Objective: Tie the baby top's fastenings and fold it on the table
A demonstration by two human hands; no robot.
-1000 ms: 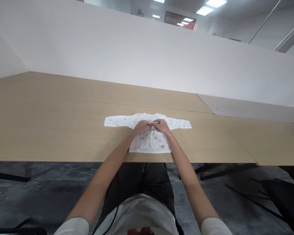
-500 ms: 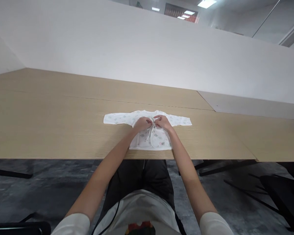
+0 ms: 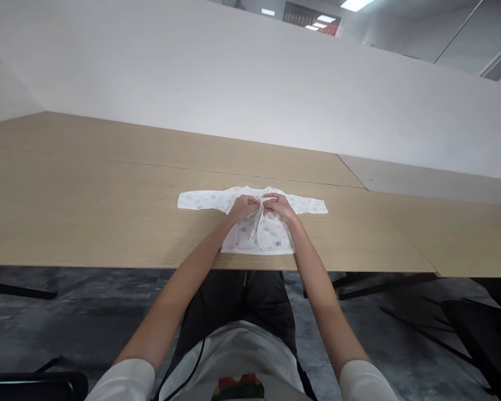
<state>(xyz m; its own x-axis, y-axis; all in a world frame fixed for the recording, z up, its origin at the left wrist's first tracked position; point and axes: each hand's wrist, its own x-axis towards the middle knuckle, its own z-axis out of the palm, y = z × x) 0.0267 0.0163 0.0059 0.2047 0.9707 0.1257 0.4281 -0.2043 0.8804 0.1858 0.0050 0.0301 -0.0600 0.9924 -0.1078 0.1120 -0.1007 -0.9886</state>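
Observation:
A small white baby shirt (image 3: 250, 239) with a scattered print lies flat on the table, its sleeves spread to both sides and its hem towards me. My left hand (image 3: 245, 207) is closed in a pinch on the shirt's front edge, just below the neckline. Right beside it, my right hand (image 3: 279, 206) pinches the other side of the front opening. The fingertips of both hands meet at the middle, and the cloth there is gathered up a little. Whatever fastener sits between the fingers is too small to make out.
The wooden table (image 3: 87, 223) runs wide to both sides, its near edge in front of my legs. A white partition (image 3: 234, 72) stands behind it. A black chair (image 3: 480, 328) is at the lower right, and another dark chair (image 3: 33, 385) at the lower left.
Both hands keep their pinch on the shirt front, with the fingertips slightly closer together. The view has shifted a little.

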